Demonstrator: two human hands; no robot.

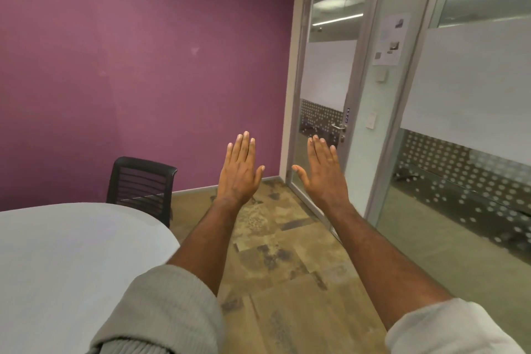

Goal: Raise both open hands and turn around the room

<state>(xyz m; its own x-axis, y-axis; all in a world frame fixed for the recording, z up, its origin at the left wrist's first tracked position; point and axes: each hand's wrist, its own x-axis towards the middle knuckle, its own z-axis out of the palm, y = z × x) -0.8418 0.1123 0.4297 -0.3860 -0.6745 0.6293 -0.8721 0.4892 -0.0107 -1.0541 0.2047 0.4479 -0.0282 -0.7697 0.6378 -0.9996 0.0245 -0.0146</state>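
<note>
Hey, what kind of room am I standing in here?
Most likely a small office meeting room. A round white table has a black mesh-backed chair beside it, and a frosted glass door with glass partition panels closes off one side. Both hands are raised and hold nothing.

Table (57, 253) cut off left; chair (140, 184) partly hidden behind it
</note>
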